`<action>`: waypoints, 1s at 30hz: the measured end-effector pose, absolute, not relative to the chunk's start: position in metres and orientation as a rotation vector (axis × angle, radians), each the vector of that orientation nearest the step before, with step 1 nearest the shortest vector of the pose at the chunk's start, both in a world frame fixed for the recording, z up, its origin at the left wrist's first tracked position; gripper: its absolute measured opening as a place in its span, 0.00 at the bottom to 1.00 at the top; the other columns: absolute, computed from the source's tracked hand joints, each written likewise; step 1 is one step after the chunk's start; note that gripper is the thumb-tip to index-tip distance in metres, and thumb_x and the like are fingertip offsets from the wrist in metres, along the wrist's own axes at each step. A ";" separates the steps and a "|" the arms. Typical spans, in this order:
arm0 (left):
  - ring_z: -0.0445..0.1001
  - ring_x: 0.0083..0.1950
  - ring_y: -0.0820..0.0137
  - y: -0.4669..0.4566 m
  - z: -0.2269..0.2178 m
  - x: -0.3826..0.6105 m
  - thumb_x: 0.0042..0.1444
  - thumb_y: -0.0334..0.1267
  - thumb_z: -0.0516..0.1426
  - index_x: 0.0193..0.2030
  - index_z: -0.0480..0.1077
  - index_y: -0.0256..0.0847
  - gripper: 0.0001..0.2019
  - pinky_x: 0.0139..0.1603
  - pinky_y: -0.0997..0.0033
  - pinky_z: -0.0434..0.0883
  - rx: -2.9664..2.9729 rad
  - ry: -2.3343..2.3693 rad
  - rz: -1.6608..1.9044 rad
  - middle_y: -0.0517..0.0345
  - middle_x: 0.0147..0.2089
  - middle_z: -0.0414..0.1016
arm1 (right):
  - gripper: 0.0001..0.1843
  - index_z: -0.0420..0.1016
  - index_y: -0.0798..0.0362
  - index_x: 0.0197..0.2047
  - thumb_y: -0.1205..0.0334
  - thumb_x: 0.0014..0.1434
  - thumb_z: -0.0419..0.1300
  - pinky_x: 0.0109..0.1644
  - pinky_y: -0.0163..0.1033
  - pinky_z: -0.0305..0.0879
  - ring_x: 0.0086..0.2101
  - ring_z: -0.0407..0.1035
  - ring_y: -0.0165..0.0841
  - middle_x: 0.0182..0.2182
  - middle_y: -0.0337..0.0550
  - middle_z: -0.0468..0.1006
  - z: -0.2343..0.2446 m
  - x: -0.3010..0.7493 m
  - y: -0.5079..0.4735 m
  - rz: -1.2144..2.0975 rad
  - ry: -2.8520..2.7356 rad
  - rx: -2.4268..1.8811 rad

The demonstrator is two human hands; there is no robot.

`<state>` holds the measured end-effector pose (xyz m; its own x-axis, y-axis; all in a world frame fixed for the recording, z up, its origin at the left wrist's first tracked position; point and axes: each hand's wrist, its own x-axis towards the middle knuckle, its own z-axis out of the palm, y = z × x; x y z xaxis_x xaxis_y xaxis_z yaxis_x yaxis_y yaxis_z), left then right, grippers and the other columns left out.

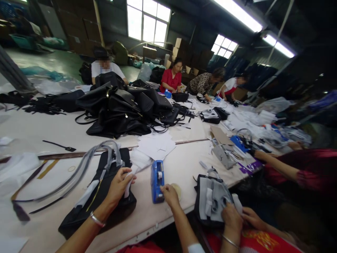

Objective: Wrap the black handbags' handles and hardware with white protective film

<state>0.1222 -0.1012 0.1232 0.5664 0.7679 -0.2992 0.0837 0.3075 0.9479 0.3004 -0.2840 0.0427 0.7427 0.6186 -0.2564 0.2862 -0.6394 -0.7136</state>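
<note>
- The left hand [119, 186] rests on a black fabric handbag [105, 207] that lies flat on the pale worktable [181, 165]. Its fingers are curled, with the thumb pressed over them, pinching the end of a white padded strip [129, 183].
- The right hand [170, 195] sits at the near end of a blue plastic tape dispenser [157, 181], knuckles up and fingers bunched downward. Just beyond its fingertips lies a pale round disc [177, 189].
- Long grey wrapped straps [79, 168] trail away from the left fingers across the table. Loose white paper sheets [155, 144] lie well past the dispenser.
- Risk, as I judge it: the dispenser stands near the table edge, so a hard tug by the right fingers could drag or tip it off.
- The strip is held by a short pinch only. If the left fingers relax, it could slide off the bag, and any tape could land crooked or stick to itself.
- The cutting edge lies close to the right fingertips, so a quick pull could nick them.
- A neighbour's hands [231, 216] work a grey-wrapped black bag [210, 200] just beside the right forearm, and the elbows could knock.
- Hard to make out: the right fingertips are hidden under the hand, so I cannot tell whether they grip tape.
- The disc's nature is unclear, and the far part of the strip is lost against the bag.
</note>
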 end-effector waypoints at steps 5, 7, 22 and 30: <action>0.74 0.30 0.70 -0.097 0.124 0.120 0.48 0.48 0.63 0.45 0.62 0.41 0.22 0.30 0.75 0.68 1.166 0.899 0.539 0.56 0.32 0.78 | 0.12 0.70 0.52 0.26 0.55 0.56 0.55 0.34 0.33 0.57 0.29 0.67 0.31 0.25 0.38 0.74 0.059 0.291 -0.290 0.574 -0.685 -2.235; 0.74 0.30 0.70 -0.096 0.123 0.119 0.48 0.48 0.63 0.45 0.63 0.41 0.22 0.29 0.75 0.68 1.154 0.903 0.545 0.57 0.32 0.78 | 0.12 0.69 0.52 0.26 0.54 0.56 0.55 0.32 0.33 0.58 0.27 0.66 0.30 0.23 0.38 0.74 0.062 0.284 -0.296 0.652 -0.618 -2.118; 0.75 0.30 0.70 -0.092 0.119 0.120 0.48 0.48 0.63 0.46 0.63 0.41 0.22 0.28 0.76 0.69 1.115 0.921 0.528 0.55 0.33 0.79 | 0.17 0.63 0.53 0.27 0.49 0.43 0.60 0.18 0.29 0.54 0.16 0.56 0.23 0.18 0.34 0.68 0.048 0.273 -0.315 0.973 -0.046 -1.779; 0.75 0.30 0.70 -0.092 0.117 0.121 0.48 0.49 0.63 0.47 0.63 0.41 0.23 0.28 0.76 0.69 1.117 0.943 0.515 0.56 0.34 0.80 | 0.10 0.63 0.53 0.27 0.56 0.47 0.57 0.18 0.29 0.55 0.16 0.56 0.23 0.17 0.34 0.68 0.043 0.274 -0.320 0.995 -0.053 -1.840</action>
